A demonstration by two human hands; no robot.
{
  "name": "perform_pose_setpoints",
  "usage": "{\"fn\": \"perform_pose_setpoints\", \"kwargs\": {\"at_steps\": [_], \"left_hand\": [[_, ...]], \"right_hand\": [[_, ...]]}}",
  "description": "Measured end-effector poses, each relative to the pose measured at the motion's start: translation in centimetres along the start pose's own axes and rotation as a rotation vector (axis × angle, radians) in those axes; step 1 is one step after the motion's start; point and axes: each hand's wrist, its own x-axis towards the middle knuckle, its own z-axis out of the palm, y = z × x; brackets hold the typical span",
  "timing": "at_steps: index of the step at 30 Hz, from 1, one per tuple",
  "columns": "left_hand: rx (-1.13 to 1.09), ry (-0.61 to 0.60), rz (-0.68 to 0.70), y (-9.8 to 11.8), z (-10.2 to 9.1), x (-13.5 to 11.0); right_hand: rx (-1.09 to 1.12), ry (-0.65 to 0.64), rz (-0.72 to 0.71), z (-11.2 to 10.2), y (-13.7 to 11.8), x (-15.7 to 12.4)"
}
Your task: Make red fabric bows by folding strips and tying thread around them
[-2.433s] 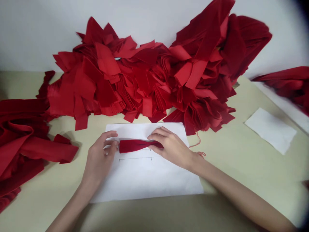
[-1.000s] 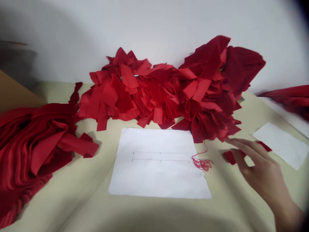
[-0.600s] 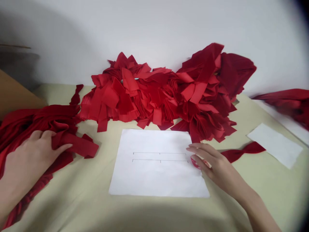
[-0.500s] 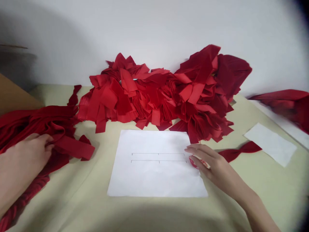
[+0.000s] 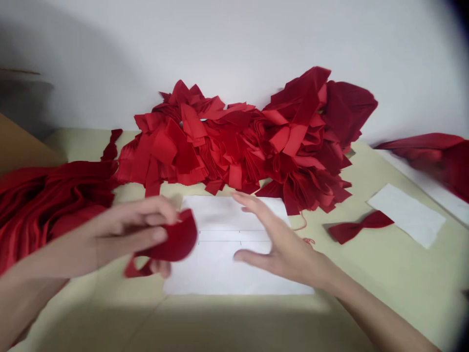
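My left hand [image 5: 124, 230] holds a curved red fabric strip [image 5: 174, 242] in the air at the left edge of a white paper sheet [image 5: 220, 274]. The strip's end loops down below my fingers. That sheet lies on the table and carries ruled pencil lines, partly hidden by my hands. Above its middle, my right hand [image 5: 274, 249] hovers with fingers spread, touching nothing I can make out. A pinched red fabric bow [image 5: 355, 227] lies on the table to the right of that hand.
A large heap of red fabric strips [image 5: 227, 146] runs along the wall behind the sheet. Folded red cloth [image 5: 47, 195] lies at the left, more red cloth [image 5: 436, 156] at the far right. A white paper piece [image 5: 406, 215] and a red thread [image 5: 307, 240] rest on the cream table [image 5: 403, 274].
My left hand has lifted a red strip from the cloth at the left and brought it towards the sheet. My right hand has left the thread and moved left over the sheet.
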Motion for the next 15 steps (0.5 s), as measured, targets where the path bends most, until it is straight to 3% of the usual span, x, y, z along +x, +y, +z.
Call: {"fn": "perform_pose_setpoints", "kwargs": {"at_steps": [1,2,3,6,8,12,15], "left_hand": [[0.048,-0.223,-0.031,0.9,1.4,1.3],[0.075,-0.369,-0.070,1.6,2.5,2.4],[0.080,-0.395,-0.065,2.0,3.3,3.2],[0.240,-0.309,-0.007,1.6,3.3,4.4],[0.350,-0.199,0.018,0.5,2.0,4.9],[0.454,-0.006,0.025,-1.9,-1.1,5.7],[0.423,0.045,0.010,-4.1,-1.7,3.9]], "right_hand": [[0.109,-0.042,-0.009,0.3,-0.6,0.8],[0.227,-0.101,-0.004,0.5,-0.9,1.5],[0.345,-0.173,0.020,0.5,-1.0,2.0],[0.626,-0.337,0.183,-0.7,0.5,2.3],[0.710,-0.343,0.283,-2.1,2.4,1.6],[0.697,-0.147,0.365,-4.6,6.4,-0.9],[0.687,-0.066,0.396,-5.1,7.6,-2.5]]}}
